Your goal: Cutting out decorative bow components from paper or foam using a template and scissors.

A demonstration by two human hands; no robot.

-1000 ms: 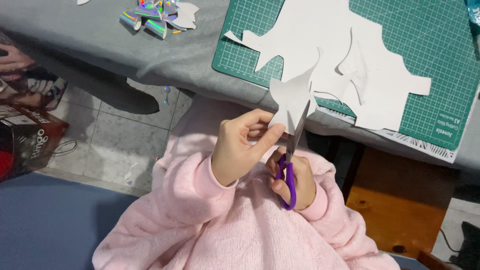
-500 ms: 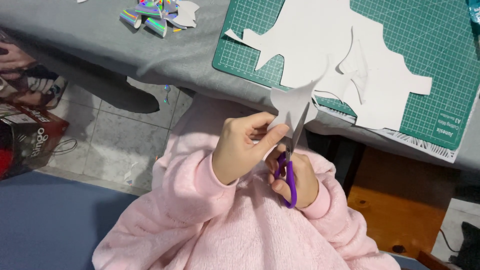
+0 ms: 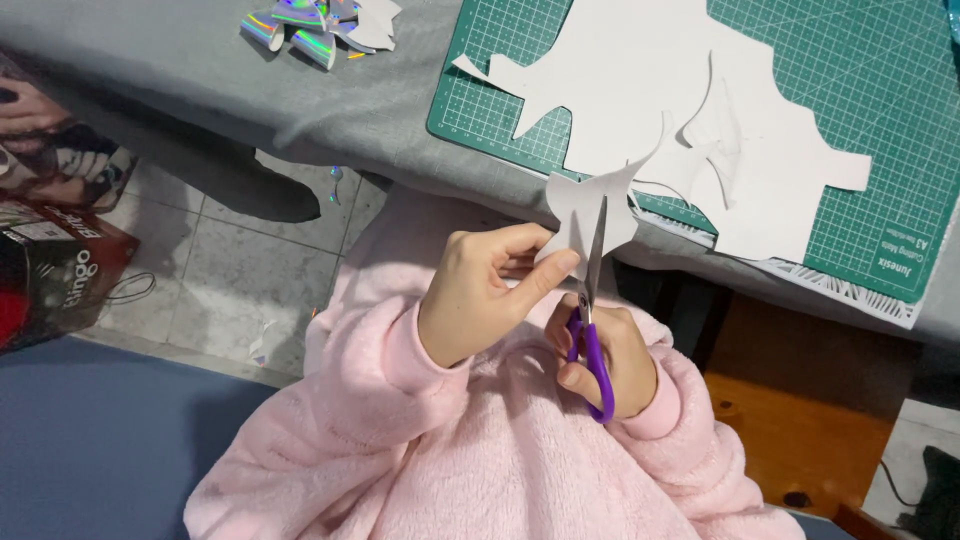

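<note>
your scissors (image 3: 592,330) have worked deeper into the white paper cutout (image 3: 590,215) than half a second ago: the blades now run up through its middle, and the piece sits a little more upright, so the cut looks to be advancing along the shape. your left hand (image 3: 480,295) is clamped on the cutout, thumb and forefinger pinching its lower left edge. your right hand (image 3: 605,355) is closed through the purple handles just below it, with the two hands nearly touching. whether the blades are fully shut is hard to tell at this angle. the cutout is held up in the air over your pink fleece sleeves (image 3: 400,400), just in front of the desk (image 3: 200,70) edge. behind it lie the green cutting mat (image 3: 850,110), the leftover white paper sheet (image 3: 660,90) and some shiny foil scraps (image 3: 310,25).
</note>
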